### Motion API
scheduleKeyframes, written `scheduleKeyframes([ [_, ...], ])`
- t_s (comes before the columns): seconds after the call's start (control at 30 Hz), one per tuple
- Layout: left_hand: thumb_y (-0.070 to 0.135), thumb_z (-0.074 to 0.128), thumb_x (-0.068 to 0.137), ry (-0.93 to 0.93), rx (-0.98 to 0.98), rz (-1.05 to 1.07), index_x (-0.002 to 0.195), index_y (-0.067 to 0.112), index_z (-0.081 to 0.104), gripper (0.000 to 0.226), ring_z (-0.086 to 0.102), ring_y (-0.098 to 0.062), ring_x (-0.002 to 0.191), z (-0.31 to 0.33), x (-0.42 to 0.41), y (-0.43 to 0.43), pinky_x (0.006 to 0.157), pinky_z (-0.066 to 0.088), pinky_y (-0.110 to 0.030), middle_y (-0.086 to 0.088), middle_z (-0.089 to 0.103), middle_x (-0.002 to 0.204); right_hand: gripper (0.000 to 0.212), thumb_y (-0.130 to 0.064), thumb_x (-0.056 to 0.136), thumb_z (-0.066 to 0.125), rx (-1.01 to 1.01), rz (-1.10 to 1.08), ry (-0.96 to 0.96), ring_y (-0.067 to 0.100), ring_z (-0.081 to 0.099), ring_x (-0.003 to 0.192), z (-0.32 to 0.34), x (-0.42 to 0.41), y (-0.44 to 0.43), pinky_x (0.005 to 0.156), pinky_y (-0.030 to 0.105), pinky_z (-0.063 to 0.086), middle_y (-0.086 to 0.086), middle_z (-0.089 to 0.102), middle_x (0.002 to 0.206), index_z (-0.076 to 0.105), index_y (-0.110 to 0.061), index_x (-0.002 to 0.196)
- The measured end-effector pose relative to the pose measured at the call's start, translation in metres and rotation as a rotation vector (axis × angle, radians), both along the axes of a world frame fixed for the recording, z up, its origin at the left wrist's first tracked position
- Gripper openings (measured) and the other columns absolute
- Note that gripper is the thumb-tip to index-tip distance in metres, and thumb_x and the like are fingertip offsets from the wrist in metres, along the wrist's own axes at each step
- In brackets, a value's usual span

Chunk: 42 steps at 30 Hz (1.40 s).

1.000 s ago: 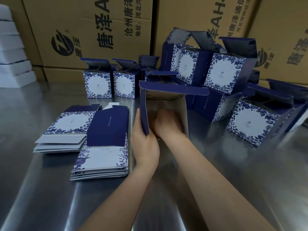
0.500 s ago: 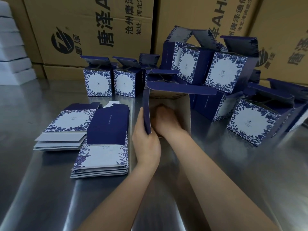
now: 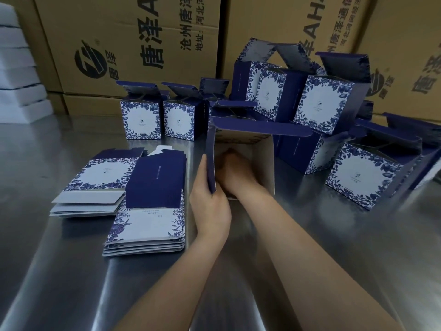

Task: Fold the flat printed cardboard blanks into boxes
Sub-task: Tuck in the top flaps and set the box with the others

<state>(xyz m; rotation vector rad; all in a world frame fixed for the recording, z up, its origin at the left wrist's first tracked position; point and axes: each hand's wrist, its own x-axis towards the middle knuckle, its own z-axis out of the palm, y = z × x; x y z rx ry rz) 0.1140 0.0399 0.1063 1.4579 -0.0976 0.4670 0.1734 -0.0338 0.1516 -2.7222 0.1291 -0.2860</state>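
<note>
A half-formed navy box [image 3: 262,161] lies on its side on the steel table [image 3: 310,235], its open mouth facing me and its lid flap [image 3: 262,130] sticking out on top. My left hand [image 3: 210,206] grips the box's left wall, thumb inside and fingers outside. My right hand [image 3: 236,170] reaches into the box and presses against its far bottom; its fingertips are hidden. Two stacks of flat printed blanks [image 3: 148,225] [image 3: 95,187] lie to the left of my left hand.
Several folded blue-and-white floral boxes with lids up stand behind [image 3: 140,120] and are piled to the right [image 3: 322,103] [image 3: 362,177]. Large brown shipping cartons [image 3: 143,44] form a wall at the back. White foam slabs [image 3: 19,91] are stacked far left.
The box and both hands stay almost where they were. Only the view has shifted slightly.
</note>
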Motion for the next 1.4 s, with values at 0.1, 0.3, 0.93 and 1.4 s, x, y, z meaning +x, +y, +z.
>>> scheduleKeyframes([
  [0.1, 0.001, 0.04, 0.096, 0.016, -0.013, 0.009, 0.14, 0.02, 0.055, 0.05, 0.055, -0.013, 0.124, -0.002, 0.001, -0.001, 0.106, 0.043, -0.03, 0.0, 0.063, 0.133, 0.021, -0.029, 0.095, 0.05, -0.032, 0.025, 0.055, 0.032, 0.057, 0.105, 0.003, 0.002, 0.001, 0.081, 0.031, 0.044, 0.015, 0.053, 0.126, 0.049, -0.022, 0.075],
  [0.3, -0.002, 0.04, 0.096, -0.011, 0.009, 0.002, 0.143, 0.021, 0.052, 0.054, 0.048, 0.016, 0.113, -0.004, 0.005, -0.003, 0.089, 0.034, 0.004, 0.013, 0.056, 0.135, 0.013, -0.029, 0.098, 0.046, -0.031, 0.076, 0.12, 0.033, 0.053, 0.112, 0.006, 0.003, 0.001, 0.089, 0.033, 0.044, 0.014, 0.048, 0.132, 0.054, -0.022, 0.091],
  [0.93, 0.019, 0.05, 0.095, -0.096, 0.331, 0.137, 0.151, 0.044, 0.019, 0.068, 0.042, -0.007, 0.124, 0.009, 0.011, 0.013, 0.084, 0.035, -0.032, 0.012, 0.037, 0.151, 0.032, 0.009, 0.076, 0.039, 0.361, 0.189, -1.336, 0.028, 0.064, 0.063, 0.047, -0.106, -0.01, 0.056, 0.046, 0.052, 0.011, 0.065, 0.072, 0.069, 0.0, 0.08],
  [1.4, 0.026, 0.035, 0.077, -0.172, 0.448, 0.059, 0.143, 0.05, 0.036, 0.071, 0.05, 0.001, 0.08, 0.028, 0.008, 0.023, 0.059, 0.042, -0.023, 0.013, 0.046, 0.125, 0.04, -0.046, 0.09, 0.056, 1.147, 0.14, -0.366, 0.0, 0.059, 0.117, 0.005, -0.059, -0.08, 0.103, 0.029, 0.043, -0.015, 0.063, 0.128, 0.053, -0.04, 0.13],
])
